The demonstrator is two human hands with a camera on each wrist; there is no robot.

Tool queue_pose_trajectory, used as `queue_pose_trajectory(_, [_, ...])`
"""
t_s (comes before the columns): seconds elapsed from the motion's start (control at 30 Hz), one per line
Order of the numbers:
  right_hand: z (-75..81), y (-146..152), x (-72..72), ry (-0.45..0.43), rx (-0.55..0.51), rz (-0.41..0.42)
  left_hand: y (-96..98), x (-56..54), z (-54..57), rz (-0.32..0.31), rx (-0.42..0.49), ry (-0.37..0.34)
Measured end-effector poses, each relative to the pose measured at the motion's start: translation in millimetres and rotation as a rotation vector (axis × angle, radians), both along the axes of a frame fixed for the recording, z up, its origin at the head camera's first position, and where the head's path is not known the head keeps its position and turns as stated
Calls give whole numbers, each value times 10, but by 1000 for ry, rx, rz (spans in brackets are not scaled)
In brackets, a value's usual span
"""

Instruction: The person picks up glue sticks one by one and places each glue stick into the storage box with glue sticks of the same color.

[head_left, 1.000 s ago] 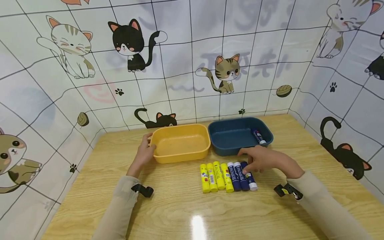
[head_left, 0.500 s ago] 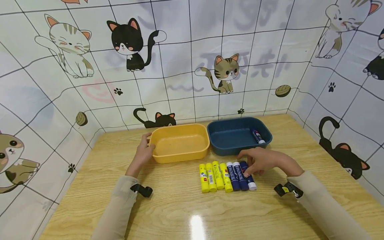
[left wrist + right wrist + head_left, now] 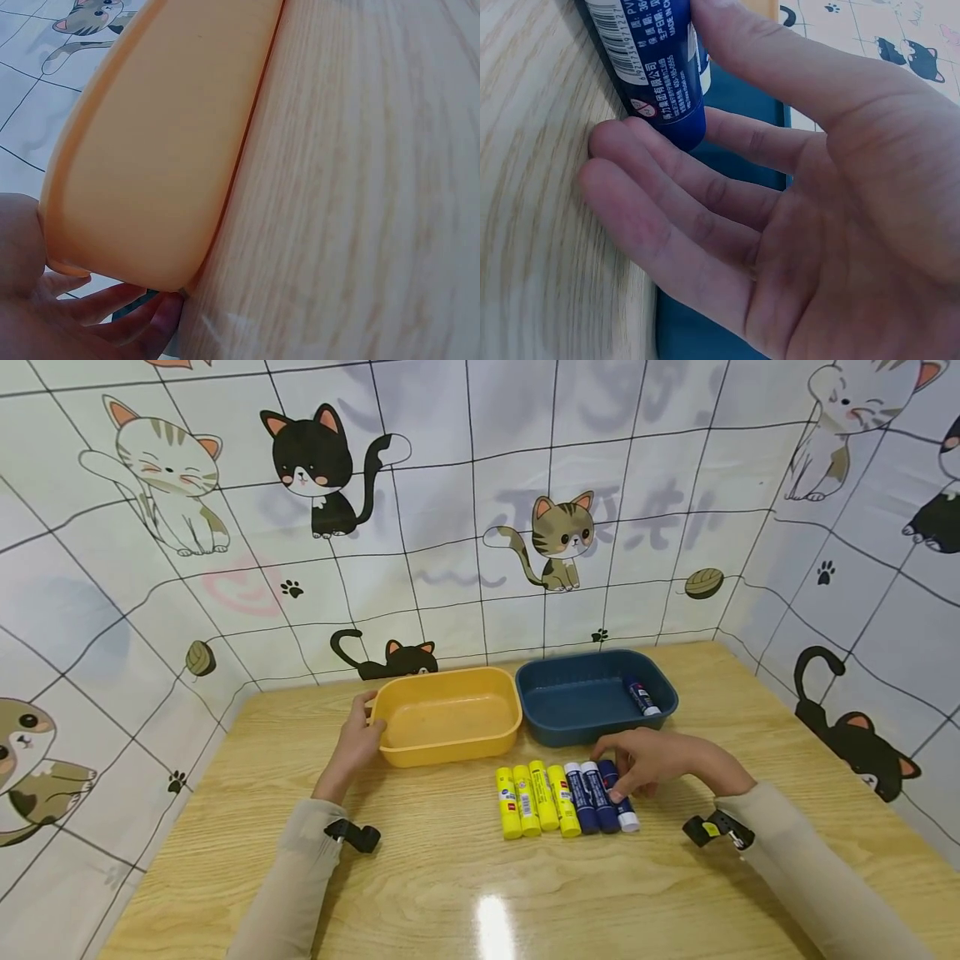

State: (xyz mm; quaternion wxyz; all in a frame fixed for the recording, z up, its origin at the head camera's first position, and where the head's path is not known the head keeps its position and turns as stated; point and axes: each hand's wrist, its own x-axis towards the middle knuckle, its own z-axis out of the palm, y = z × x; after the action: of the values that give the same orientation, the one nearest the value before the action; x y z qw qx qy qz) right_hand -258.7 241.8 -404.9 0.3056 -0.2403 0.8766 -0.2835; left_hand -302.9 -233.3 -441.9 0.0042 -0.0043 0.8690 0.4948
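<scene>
In the head view, my left hand point(image 3: 355, 747) grips the left end of a yellow plastic basin point(image 3: 442, 754), thumb over its rim and fingers along the outside. My right hand point(image 3: 651, 760) pinches a dark blue glue stick point(image 3: 627, 814) with thumb and index finger. It lies at the right end of a row on the table, white cap toward me. The right wrist view shows the printed label of this glue stick point(image 3: 656, 67), with the other fingers loosely bent beside it. Left of it lie two blue glue sticks with white tops point(image 3: 590, 797) and several yellow glue sticks point(image 3: 537, 802).
A dark blue basin point(image 3: 562, 732) stands beside the yellow one, just behind the row. One blue glue stick point(image 3: 640, 696) leans inside its right end. A cat-printed cloth point(image 3: 450, 527) hangs behind the wooden table point(image 3: 420, 877) and along both sides.
My right thumb has come down onto the rightmost blue glue stick, and the fingers have drawn in around it. My left hand stays on the yellow basin. The head view has shifted slightly.
</scene>
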Motion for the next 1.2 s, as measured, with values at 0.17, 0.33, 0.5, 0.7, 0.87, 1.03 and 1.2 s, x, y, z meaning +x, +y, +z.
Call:
queue_pose_trajectory(0.17, [8,0,-1,-20,9,-7,-1,3,2,2,-6,3])
queue_pose_trajectory(0.33, [20,5,9,-57,21,-21,-7,-10,-13,-1,-10,6])
queue_pose_trajectory(0.5, [34,6,24,-77,31,-28,-2,-12,-13,-4,-12,6])
queue_pose_trajectory(0.7, [30,6,25,-67,51,-25,4,-2,3,-4,-6,-2])
queue_pose_trajectory(0.87, [44,2,21,-61,60,-38,-1,-1,6,-4,-5,-5])
queue_pose_trajectory(1.03, [71,-6,39,-47,67,-62,3,-1,7,-2,-8,2])
queue_pose_trajectory(1.2, [97,-15,67,-32,54,-72,0,-3,2,0,-11,2])
